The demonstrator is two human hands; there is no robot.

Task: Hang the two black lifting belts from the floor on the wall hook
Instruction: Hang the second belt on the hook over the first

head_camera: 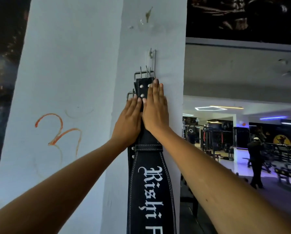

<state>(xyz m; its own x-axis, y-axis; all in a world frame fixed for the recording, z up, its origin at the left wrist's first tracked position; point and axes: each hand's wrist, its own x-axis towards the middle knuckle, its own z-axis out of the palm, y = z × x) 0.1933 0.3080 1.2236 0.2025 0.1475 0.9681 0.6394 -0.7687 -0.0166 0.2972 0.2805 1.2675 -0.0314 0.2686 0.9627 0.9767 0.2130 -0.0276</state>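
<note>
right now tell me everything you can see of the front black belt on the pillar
The front belt hangs upright against the white pillar. It looks like black leather with white stitching, silver rivets, a keeper loop and white gothic lettering down its wide part. Its steel buckle sits at the top, hanging from the wall hook. The left hand and right hand lie flat and open on its narrow upper strap. A second belt shows partly behind its left edge.

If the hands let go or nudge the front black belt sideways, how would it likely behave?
The front belt hangs straight with thick stitched edges, so probably stiff. Held only by its buckle on the small hook, it would likely swing rather than fold.
</note>
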